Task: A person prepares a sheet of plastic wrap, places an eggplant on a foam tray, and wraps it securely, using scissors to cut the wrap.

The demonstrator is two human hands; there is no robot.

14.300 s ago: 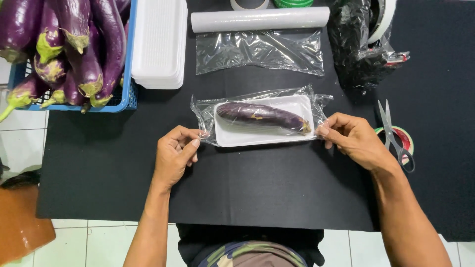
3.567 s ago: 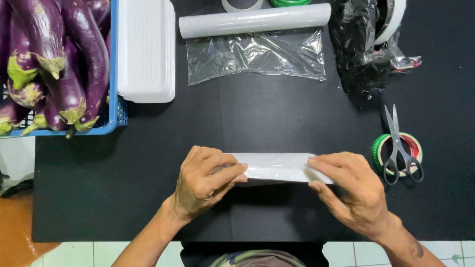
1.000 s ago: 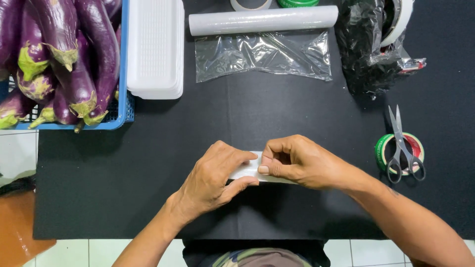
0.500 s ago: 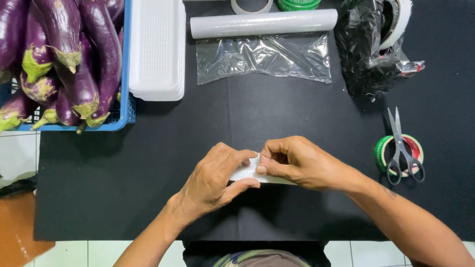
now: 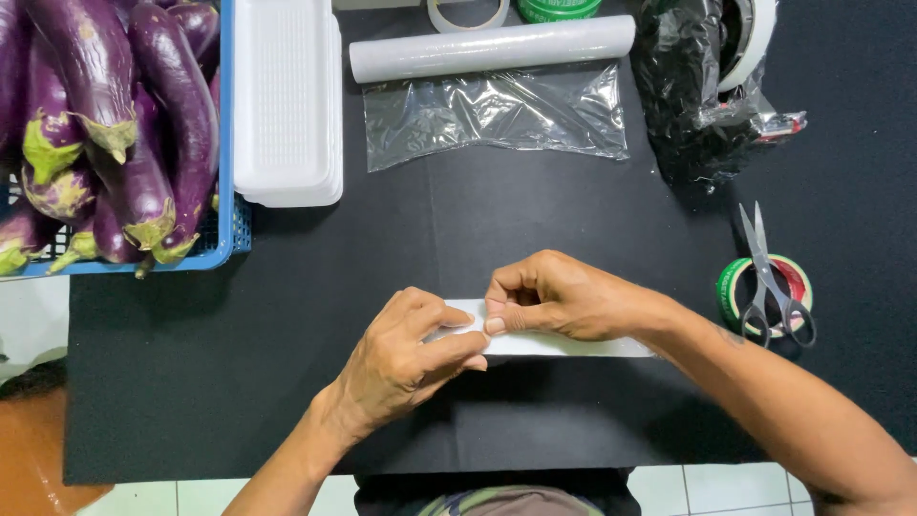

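Observation:
A white foam tray (image 5: 564,344) lies bottom-up on the black mat, near the front edge; its contents are hidden. My left hand (image 5: 406,358) grips the tray's left end with thumb and fingers. My right hand (image 5: 559,298) reaches across the tray and pinches at its left part, fingertips touching the white surface beside my left thumb. Whether film covers the tray cannot be told here.
A blue basket (image 5: 224,244) of purple eggplants (image 5: 143,124) sits at the far left, a stack of white foam trays (image 5: 287,105) beside it. A film roll (image 5: 492,48) with a pulled-out clear sheet (image 5: 497,110), tape rolls (image 5: 468,11), a black bag (image 5: 693,91), and scissors (image 5: 769,282) on tape rolls (image 5: 734,282) at right.
Earlier the tray lay face-up with an eggplant in it; it then lay bottom-up with my hands at its two ends. In the last second my right hand stays pinching at the left part.

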